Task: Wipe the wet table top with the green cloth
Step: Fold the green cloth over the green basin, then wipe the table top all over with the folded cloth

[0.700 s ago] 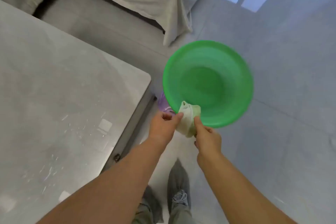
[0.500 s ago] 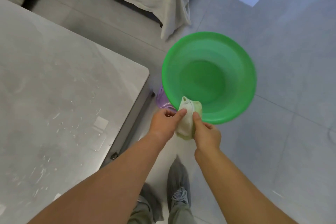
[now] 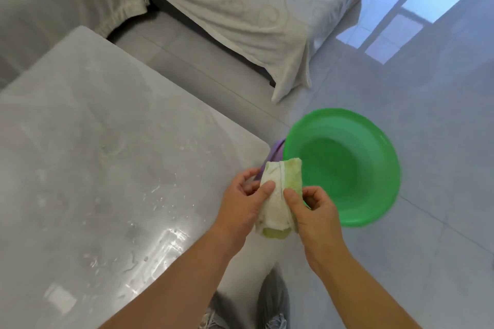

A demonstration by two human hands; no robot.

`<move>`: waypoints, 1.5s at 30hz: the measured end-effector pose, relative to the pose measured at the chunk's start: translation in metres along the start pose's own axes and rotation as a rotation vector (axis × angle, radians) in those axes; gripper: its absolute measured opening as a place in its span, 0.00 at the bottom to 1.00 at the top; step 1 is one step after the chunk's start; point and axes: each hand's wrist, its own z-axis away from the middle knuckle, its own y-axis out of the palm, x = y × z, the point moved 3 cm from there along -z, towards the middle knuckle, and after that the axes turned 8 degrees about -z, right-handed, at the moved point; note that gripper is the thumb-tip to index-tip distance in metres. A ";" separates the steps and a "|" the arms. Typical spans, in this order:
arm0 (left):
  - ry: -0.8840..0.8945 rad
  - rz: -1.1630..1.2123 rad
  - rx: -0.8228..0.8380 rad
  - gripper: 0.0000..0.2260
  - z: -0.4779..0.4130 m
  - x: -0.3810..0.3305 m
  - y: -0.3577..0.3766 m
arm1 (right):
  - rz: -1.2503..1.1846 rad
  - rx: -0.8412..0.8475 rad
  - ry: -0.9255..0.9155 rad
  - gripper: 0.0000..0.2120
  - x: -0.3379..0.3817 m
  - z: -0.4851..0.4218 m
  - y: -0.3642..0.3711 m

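Wet table top (image 3: 107,155) lies open leftward; green basin (image 3: 344,168) blocks the right.

So the grey stone-look table top (image 3: 93,155) fills the left side, water drops (image 3: 160,195) on its near right part. Right off its right corner sits the round green plastic basin (image 3: 347,168), with a purple plastic thing (image 3: 276,151) poking out between the two. The folded green cloth (image 3: 280,181) is pinched between left hand (image 3: 240,205) and right hand (image 3: 318,214), in front of the basin's near-left rim. White quilted bed cover (image 3: 240,2) lies behind everything.

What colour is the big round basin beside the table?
Bright green, plain; the head view shows the basin clearly.
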 end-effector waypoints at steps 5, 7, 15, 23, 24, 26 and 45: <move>0.102 0.069 -0.099 0.20 0.022 -0.059 -0.094 | 0.150 0.209 -0.134 0.10 0.033 0.015 0.119; 0.146 0.100 -0.169 0.20 0.028 -0.078 -0.135 | 0.226 0.343 -0.136 0.19 0.036 0.018 0.168; 0.175 0.179 -0.282 0.16 0.028 -0.117 -0.254 | 0.562 0.830 -0.253 0.19 0.027 0.013 0.328; 0.183 0.278 -0.338 0.17 -0.041 -0.152 -0.310 | 0.847 1.064 -0.484 0.32 0.028 -0.051 0.441; 0.190 0.269 -0.359 0.18 -0.055 -0.157 -0.318 | 0.871 1.078 -0.538 0.32 0.029 -0.062 0.456; 0.237 0.162 -0.395 0.20 -0.086 -0.168 -0.336 | 0.904 1.053 -0.625 0.31 0.033 -0.090 0.483; -0.298 -1.194 -0.886 0.33 -0.140 -0.113 -0.478 | 1.603 1.085 -1.209 0.27 -0.003 -0.150 0.579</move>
